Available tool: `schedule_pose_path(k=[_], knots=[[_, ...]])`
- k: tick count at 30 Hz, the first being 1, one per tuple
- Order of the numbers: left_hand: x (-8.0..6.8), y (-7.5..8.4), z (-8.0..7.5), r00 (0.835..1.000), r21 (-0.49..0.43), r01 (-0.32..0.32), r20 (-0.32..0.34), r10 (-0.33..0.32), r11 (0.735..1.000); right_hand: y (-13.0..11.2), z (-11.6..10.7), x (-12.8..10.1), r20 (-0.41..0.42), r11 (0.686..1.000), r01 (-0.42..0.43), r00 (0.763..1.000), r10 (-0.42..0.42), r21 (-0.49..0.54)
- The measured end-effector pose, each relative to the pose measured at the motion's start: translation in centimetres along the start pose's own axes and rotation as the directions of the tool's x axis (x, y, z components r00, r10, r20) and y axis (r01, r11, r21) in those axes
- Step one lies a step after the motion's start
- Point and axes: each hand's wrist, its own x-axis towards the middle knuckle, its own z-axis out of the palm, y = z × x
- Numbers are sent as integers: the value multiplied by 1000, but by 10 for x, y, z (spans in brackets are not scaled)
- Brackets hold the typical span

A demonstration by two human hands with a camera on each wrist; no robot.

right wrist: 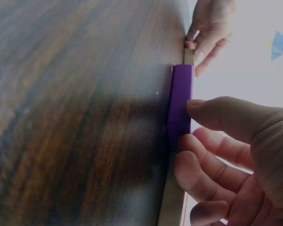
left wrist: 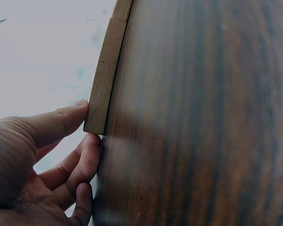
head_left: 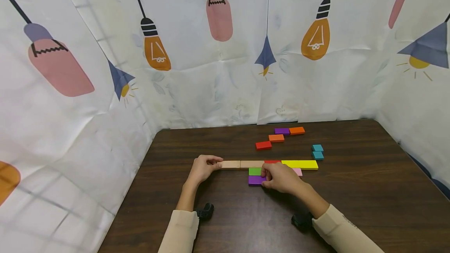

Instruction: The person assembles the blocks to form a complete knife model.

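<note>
The left hand [head_left: 202, 169] pinched the wooden block's [head_left: 230, 164] end between its fingers [left wrist: 66, 120]; the right hand [head_left: 281, 177] grasped the purple block [head_left: 254, 180] at its fingertips.

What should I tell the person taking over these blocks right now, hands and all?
Left hand pinches the left end of the wooden block, which heads a row continuing through another wooden block, a red block and a yellow block.
Right hand grips the purple block just below the green block.
Done: row laid, green and pink set under it.
Left: loose red, orange, purple and teal blocks behind.
</note>
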Motion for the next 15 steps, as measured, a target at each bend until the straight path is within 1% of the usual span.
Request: schedule_pose_path(k=[3,7,12,15], knots=[[0,0,0,1000,2,1,-1,-1,1000,1,-4,0,-11,999,11,1000,-11,33],[0,0,0,1000,-5,4,-4,-4,1000,7,-16,4,-51,991,38,998,-32,127],[0,-1,1,1000,-11,10,-6,-10,1000,28,-34,16,-103,975,54,994,-32,217],[0,-1,0,1000,-7,8,-5,-8,1000,41,-42,26,-115,966,46,993,-17,256]])
